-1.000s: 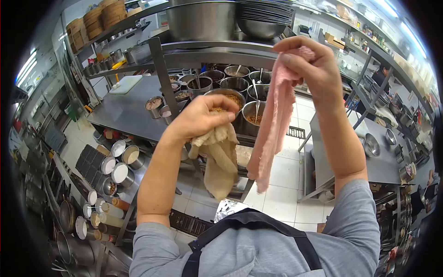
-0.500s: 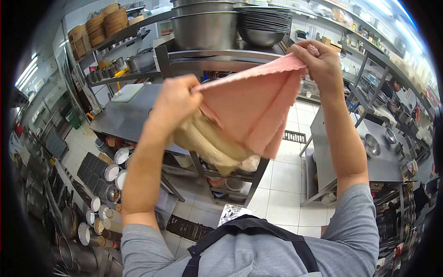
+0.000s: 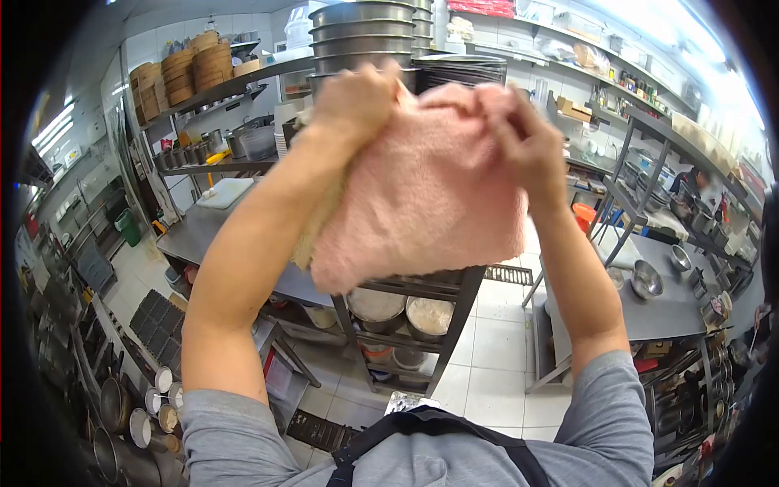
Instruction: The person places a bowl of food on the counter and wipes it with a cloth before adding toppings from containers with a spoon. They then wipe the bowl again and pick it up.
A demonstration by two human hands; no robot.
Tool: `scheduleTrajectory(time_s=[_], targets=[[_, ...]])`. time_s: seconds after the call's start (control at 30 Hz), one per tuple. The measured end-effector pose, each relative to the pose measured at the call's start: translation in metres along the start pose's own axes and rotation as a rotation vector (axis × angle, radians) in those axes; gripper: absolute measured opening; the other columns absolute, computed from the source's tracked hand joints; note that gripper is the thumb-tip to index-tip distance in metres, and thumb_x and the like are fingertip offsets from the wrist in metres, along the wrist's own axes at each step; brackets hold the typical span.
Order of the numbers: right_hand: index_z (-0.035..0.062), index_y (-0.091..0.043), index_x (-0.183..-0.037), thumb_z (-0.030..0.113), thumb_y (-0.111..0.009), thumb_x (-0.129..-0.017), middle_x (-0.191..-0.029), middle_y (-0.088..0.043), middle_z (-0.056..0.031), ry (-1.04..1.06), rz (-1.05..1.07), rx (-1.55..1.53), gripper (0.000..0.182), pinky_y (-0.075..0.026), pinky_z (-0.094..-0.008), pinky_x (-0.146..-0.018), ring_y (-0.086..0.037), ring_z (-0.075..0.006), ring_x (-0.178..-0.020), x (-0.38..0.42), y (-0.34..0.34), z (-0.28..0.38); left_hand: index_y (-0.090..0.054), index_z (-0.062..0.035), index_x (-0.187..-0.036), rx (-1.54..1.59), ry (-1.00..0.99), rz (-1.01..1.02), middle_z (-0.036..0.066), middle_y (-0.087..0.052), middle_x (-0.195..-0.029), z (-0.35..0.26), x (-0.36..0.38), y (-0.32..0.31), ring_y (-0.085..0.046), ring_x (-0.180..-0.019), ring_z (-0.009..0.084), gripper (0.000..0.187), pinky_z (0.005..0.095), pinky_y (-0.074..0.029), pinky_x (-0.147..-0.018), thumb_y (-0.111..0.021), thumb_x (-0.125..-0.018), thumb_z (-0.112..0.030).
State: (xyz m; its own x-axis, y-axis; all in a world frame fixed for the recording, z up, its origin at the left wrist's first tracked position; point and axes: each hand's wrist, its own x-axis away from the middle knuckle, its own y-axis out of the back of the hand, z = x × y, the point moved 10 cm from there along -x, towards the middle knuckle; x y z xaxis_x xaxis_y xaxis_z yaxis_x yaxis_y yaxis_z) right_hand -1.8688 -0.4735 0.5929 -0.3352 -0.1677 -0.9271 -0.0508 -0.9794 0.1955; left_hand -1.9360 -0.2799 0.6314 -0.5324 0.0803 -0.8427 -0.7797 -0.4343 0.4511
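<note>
A fluffy pink towel (image 3: 430, 191) hangs in front of me at chest height, bunched along its top edge. My left hand (image 3: 357, 97) is closed in a fist at its upper left corner. My right hand (image 3: 531, 146) pinches the upper right corner, somewhat smeared by motion. Behind the pink towel, a strip of a yellowish cloth (image 3: 307, 243) shows at the left, below my left forearm; how it is held is hidden.
Past the towel stands a metal rack with stacked steel pots (image 3: 363, 36) on top and tubs of pale contents (image 3: 430, 315) lower down. Steel worktables flank it, one with a white cutting board (image 3: 227, 193), another with metal bowls (image 3: 647, 278). A person (image 3: 690, 180) is at the far right.
The pink towel was stretched diagonally between my hands; now its broad face hangs toward me. My left hand has risen and moved right, my right hand has lowered slightly. Less yellowish cloth shows.
</note>
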Motion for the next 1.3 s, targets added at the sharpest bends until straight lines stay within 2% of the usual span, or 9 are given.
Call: scheduleTrajectory(time_s=[0.1,0.2,0.47,0.67,0.73,0.8,0.9,1.07,1.3], targets=[[0.0056,-0.061,-0.108,0.012,-0.062,-0.075,-0.089,-0.066,-0.0164,0.514,0.094,0.284,0.033,-0.050,-0.0408,-0.074,-0.063,-0.0324,-0.080,0.006,-0.022,0.043,-0.059,-0.0066,-0.088,0.031,-0.123,0.167,0.016,-0.066,-0.081,-0.029,0.010,-0.027,-0.067,-0.078,0.0310,0.014,0.0392,-0.055,-0.064,-0.054,-0.083,-0.018],[0.0097,-0.063,-0.105,0.016,-0.064,-0.074,-0.094,-0.066,-0.0150,0.135,0.375,0.460,0.031,-0.048,-0.0405,-0.079,-0.063,-0.0306,-0.085,-0.012,-0.032,0.004,-0.062,-0.0069,-0.083,0.053,-0.138,0.224,0.015,-0.067,-0.080,-0.033,0.000,-0.033,-0.067,-0.077,0.0293,0.012,0.0376,-0.055,-0.065,-0.055,-0.081,-0.016],[0.0101,-0.067,-0.091,0.029,-0.063,-0.078,-0.080,-0.062,-0.0096,0.442,0.410,0.431,0.023,-0.049,-0.0389,-0.071,-0.062,-0.0283,-0.078,-0.009,-0.064,0.030,-0.059,-0.0055,-0.086,0.127,-0.132,0.118,0.014,-0.066,-0.083,-0.047,-0.028,-0.028,-0.066,-0.079,0.0314,0.017,0.0400,-0.053,-0.068,-0.059,-0.079,-0.021],[0.0076,-0.066,-0.091,0.032,-0.061,-0.082,-0.084,-0.065,-0.0112,0.309,0.555,0.422,0.027,-0.050,-0.0404,-0.070,-0.062,-0.0320,-0.075,0.002,-0.083,0.021,-0.068,-0.0069,-0.087,-0.041,-0.134,0.424,0.016,-0.066,-0.091,-0.028,-0.030,-0.029,-0.065,-0.087,0.0312,0.015,0.0405,-0.053,-0.073,-0.057,-0.077,-0.012],[0.0079,-0.067,-0.094,0.031,-0.062,-0.081,-0.086,-0.066,-0.0119,0.312,0.474,0.311,0.027,-0.050,-0.0401,-0.071,-0.063,-0.0328,-0.077,-0.005,-0.080,0.027,-0.066,-0.0046,-0.087,0.143,-0.080,0.222,0.017,-0.066,-0.082,-0.009,-0.030,-0.004,-0.066,-0.079,0.0284,0.015,0.0363,-0.052,-0.068,-0.059,-0.077,-0.012],[0.0084,-0.067,-0.100,0.027,-0.065,-0.080,-0.091,-0.066,-0.0136,0.508,-0.180,0.081,0.027,-0.050,-0.0388,-0.073,-0.063,-0.0329,-0.083,-0.016,-0.037,0.061,-0.065,-0.0034,-0.090,0.514,-0.100,0.098,0.017,-0.063,-0.073,0.002,-0.023,0.017,-0.063,-0.069,0.0237,0.017,0.0319,-0.049,-0.063,-0.063,-0.077,-0.015],[0.0073,-0.067,-0.099,0.025,-0.066,-0.080,-0.088,-0.067,-0.0144,0.306,0.365,-0.198,0.026,-0.049,-0.0362,-0.073,-0.065,-0.0301,-0.081,-0.035,-0.089,0.061,-0.066,-0.0037,-0.093,0.704,0.024,0.113,0.008,-0.062,-0.071,0.007,0.005,0.059,-0.057,-0.067,0.0125,0.022,0.0261,-0.046,-0.065,-0.068,-0.077,-0.018],[0.0029,-0.063,-0.082,0.023,-0.058,-0.083,-0.076,-0.061,-0.0191,0.277,0.369,-0.322,0.021,-0.046,-0.0389,-0.067,-0.058,-0.0363,-0.072,-0.041,-0.093,0.095,-0.059,0.0023,-0.113,1.128,0.417,0.232,0.007,-0.061,-0.090,0.072,0.110,0.049,-0.058,-0.085,0.0138,0.047,0.0276,-0.048,-0.078,-0.074,-0.075,-0.021],[0.0032,-0.065,-0.096,0.024,-0.059,-0.089,-0.078,-0.066,-0.0082,0.220,0.305,-0.437,0.023,-0.046,-0.0286,-0.072,-0.058,-0.0130,-0.074,-0.059,-0.079,0.146,-0.063,0.0015,-0.102,1.108,0.434,0.503,0.006,-0.065,-0.087,0.000,0.179,0.004,-0.059,-0.081,0.0111,0.029,0.0266,-0.049,-0.073,-0.070,-0.079,-0.015]])
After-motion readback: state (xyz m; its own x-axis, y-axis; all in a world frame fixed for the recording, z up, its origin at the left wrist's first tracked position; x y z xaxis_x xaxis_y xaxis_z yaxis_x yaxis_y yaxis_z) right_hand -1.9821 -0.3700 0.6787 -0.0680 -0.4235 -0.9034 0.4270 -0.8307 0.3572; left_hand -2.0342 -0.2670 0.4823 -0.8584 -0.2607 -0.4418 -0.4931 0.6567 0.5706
